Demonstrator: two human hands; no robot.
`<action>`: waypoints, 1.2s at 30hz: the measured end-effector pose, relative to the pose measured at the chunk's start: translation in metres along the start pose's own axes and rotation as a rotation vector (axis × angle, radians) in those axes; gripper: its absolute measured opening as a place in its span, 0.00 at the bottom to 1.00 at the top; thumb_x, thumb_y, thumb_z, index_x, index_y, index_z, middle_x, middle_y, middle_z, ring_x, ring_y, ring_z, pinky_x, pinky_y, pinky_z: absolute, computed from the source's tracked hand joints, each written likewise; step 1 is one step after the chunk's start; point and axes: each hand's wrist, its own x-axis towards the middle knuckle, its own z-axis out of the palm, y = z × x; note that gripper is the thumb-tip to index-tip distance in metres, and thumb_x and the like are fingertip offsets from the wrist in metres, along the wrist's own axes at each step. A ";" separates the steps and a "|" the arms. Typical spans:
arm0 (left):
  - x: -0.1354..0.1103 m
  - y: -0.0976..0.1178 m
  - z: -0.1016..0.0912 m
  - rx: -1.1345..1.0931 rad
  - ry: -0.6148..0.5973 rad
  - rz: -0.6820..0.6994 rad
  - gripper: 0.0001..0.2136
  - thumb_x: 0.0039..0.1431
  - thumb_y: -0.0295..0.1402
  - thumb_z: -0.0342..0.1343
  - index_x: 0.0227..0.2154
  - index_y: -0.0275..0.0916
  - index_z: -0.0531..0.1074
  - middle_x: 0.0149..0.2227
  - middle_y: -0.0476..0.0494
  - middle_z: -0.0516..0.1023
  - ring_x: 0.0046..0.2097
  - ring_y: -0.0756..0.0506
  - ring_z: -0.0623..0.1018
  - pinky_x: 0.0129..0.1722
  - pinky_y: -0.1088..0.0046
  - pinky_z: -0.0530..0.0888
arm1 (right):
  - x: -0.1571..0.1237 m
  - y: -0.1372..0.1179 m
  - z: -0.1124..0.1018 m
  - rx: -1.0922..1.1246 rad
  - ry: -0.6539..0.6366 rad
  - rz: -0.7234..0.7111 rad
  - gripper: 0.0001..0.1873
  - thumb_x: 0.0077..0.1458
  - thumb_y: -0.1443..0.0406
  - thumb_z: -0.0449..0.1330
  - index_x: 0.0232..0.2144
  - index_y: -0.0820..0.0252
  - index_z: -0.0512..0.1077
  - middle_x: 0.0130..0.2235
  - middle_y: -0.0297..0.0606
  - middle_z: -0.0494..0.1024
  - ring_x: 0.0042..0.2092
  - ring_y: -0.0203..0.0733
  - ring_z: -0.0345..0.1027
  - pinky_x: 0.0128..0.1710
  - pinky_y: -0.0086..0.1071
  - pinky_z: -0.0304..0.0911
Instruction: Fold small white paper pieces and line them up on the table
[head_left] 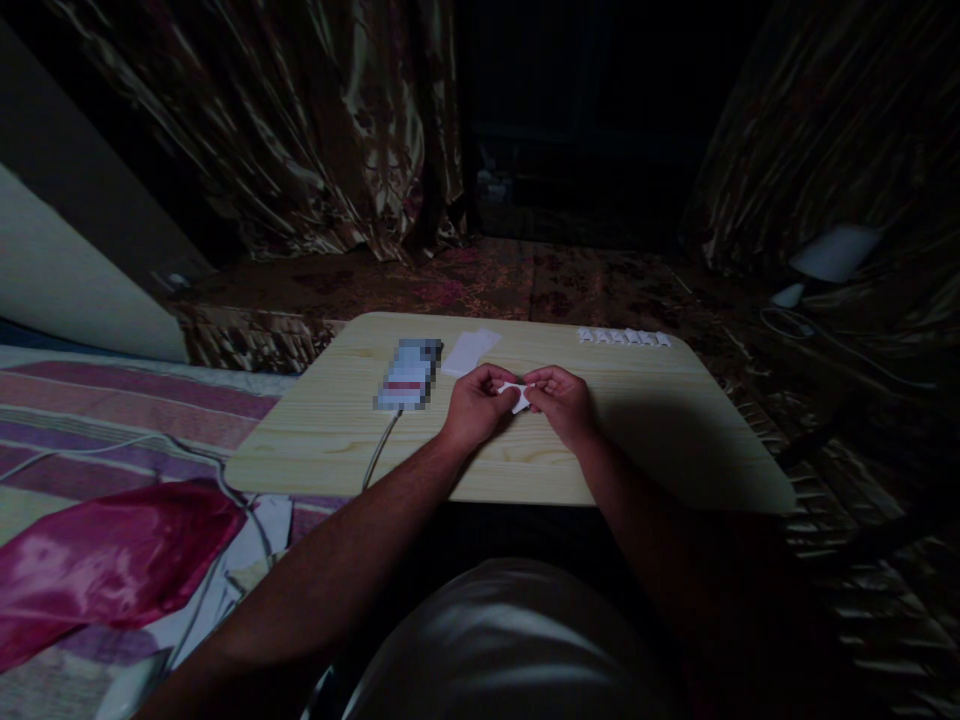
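Both my hands meet over the middle of a pale wooden lap table (660, 430). My left hand (474, 405) and my right hand (564, 402) each pinch one end of a small white piece of paper (516, 396), held just above the tabletop. The fingers of both hands are curled closed on it. A few loose white paper sheets (469, 351) lie just beyond my left hand. A row of several small white folded paper pieces (624, 337) stands along the table's far right edge.
A phone (409, 374) with a cable (379, 452) running off the near edge lies left of my hands. A striped bedsheet with a pink shiny cloth (105, 560) is at the left. Dark patterned curtains (300, 130) hang behind. A white object (832, 252) sits far right.
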 end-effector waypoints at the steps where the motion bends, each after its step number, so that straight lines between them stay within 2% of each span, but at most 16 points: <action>1: 0.000 0.000 0.000 -0.001 0.004 0.008 0.11 0.42 0.33 0.66 0.30 0.37 0.75 0.27 0.48 0.78 0.27 0.51 0.74 0.28 0.75 0.70 | 0.000 0.000 0.000 0.006 -0.001 0.002 0.13 0.40 0.62 0.67 0.31 0.60 0.74 0.24 0.32 0.75 0.24 0.34 0.66 0.23 0.28 0.63; 10: -0.001 0.003 0.001 0.047 0.025 0.010 0.10 0.42 0.33 0.66 0.29 0.37 0.75 0.26 0.49 0.77 0.26 0.51 0.73 0.27 0.75 0.69 | 0.000 0.000 0.001 -0.008 0.020 -0.014 0.12 0.41 0.62 0.66 0.30 0.59 0.73 0.25 0.32 0.76 0.24 0.34 0.66 0.24 0.28 0.62; 22: 0.003 0.001 -0.001 -0.064 0.013 -0.052 0.13 0.40 0.33 0.68 0.29 0.36 0.74 0.25 0.48 0.77 0.25 0.51 0.73 0.27 0.75 0.69 | 0.002 0.009 -0.002 -0.005 0.010 -0.024 0.10 0.42 0.65 0.65 0.31 0.60 0.74 0.24 0.32 0.76 0.23 0.33 0.66 0.23 0.28 0.61; 36: 0.002 0.000 -0.001 -0.168 -0.038 -0.077 0.14 0.41 0.34 0.69 0.30 0.35 0.74 0.26 0.48 0.78 0.26 0.51 0.74 0.30 0.74 0.70 | 0.001 0.003 -0.001 -0.010 0.016 -0.037 0.11 0.41 0.63 0.66 0.31 0.60 0.74 0.24 0.33 0.76 0.24 0.34 0.67 0.24 0.28 0.62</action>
